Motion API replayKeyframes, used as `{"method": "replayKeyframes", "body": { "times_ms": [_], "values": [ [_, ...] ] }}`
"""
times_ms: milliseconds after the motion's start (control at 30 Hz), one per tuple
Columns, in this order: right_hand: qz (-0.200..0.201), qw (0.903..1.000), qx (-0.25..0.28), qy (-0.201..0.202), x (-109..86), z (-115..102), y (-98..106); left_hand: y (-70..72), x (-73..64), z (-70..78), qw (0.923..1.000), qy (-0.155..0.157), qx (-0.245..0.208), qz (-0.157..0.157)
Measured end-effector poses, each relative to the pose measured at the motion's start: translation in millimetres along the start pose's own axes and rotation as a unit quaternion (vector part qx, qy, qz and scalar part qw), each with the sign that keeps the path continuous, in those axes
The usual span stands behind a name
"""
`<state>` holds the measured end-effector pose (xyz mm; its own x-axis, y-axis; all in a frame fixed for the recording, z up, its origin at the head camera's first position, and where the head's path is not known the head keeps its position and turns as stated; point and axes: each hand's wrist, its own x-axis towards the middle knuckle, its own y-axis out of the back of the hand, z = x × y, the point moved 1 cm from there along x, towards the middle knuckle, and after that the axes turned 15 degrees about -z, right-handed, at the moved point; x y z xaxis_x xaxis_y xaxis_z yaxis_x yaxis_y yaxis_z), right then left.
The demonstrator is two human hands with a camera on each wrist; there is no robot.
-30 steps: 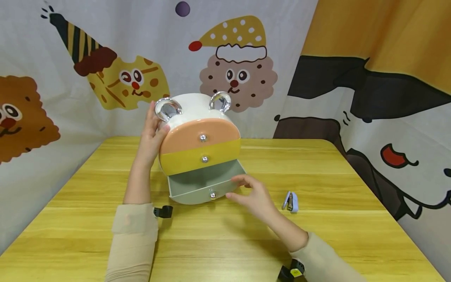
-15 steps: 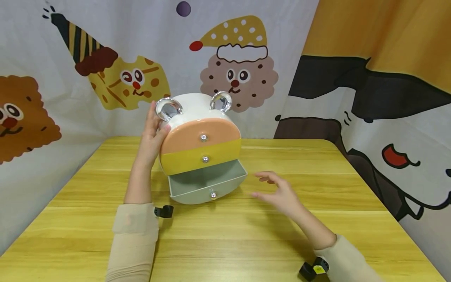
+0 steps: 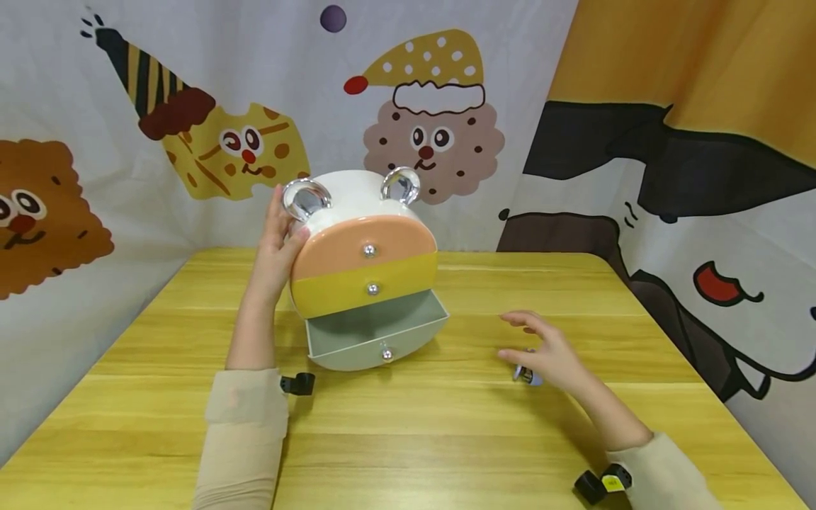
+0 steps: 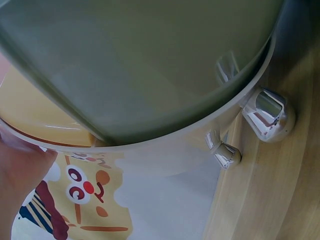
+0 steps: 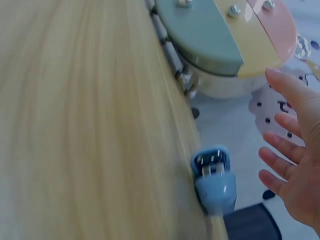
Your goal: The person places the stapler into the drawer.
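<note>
A small storage box with drawers [image 3: 357, 188] stands on the table, with a white body, silver ear shapes, and orange, yellow and grey-green fronts. Its bottom drawer [image 3: 350, 361] is pulled out, and the part of its inside that shows holds nothing. My left hand [image 3: 278, 248] grips the box's left side, thumb near the front edge and fingers farther back. To the right, my right hand [image 3: 551, 358] hovers with fingers spread and nothing held. It partly covers a small light-blue stapler [image 3: 534, 380] in the head view; the right wrist view shows the stapler [image 5: 217, 190] apart from the fingers.
The wooden table [image 3: 408, 446] extends around the box and stapler. Behind it hangs a cloth [image 3: 255, 35] printed with cartoon biscuits and animals. A black wrist camera [image 3: 296, 384] sits by the left cuff, another [image 3: 593, 487] by the right.
My right hand has left the pulled-out bottom drawer and moved right, over to the stapler. The left hand stays on the box, and the box and drawer have not moved.
</note>
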<state>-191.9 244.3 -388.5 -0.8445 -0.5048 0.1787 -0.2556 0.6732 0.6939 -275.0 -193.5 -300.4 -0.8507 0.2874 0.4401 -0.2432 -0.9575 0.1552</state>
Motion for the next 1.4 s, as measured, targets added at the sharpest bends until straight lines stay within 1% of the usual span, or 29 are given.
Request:
{"method": "replayKeyframes", "body": {
  "times_ms": [200, 367, 667, 867, 1000, 1300, 1400],
  "values": [
    [-0.027, 0.9996, 0.005, -0.009, -8.6, 18, 6, 0.2, 0.4, -1.9, 1.0000, -0.004, -0.002, 0.001],
    [-0.060, 0.9980, 0.013, -0.011, -12.7, 32, 13, 0.1, 0.6, -2.4, 1.0000, -0.004, -0.001, 0.003],
    [-0.115, 0.9924, 0.042, 0.009, -20.8, 49, 23, -1.3, 1.7, -1.7, 1.0000, -0.005, -0.003, 0.002],
    [-0.146, 0.9877, 0.056, 0.008, -23.8, 57, 26, -1.0, -0.1, -1.8, 0.9999, -0.010, -0.014, 0.000],
    [-0.162, 0.9854, 0.051, 0.011, -24.9, 61, 27, -1.3, -1.1, -1.1, 0.9996, -0.019, -0.018, -0.002],
    [-0.213, 0.9761, 0.044, -0.008, -27.4, 58, 27, -1.7, -0.6, -0.4, 0.9996, -0.018, -0.020, -0.006],
    [-0.213, 0.9762, 0.037, -0.017, -27.3, 58, 25, -1.0, -0.7, -1.1, 0.9997, -0.017, -0.018, -0.006]
  ]
}}
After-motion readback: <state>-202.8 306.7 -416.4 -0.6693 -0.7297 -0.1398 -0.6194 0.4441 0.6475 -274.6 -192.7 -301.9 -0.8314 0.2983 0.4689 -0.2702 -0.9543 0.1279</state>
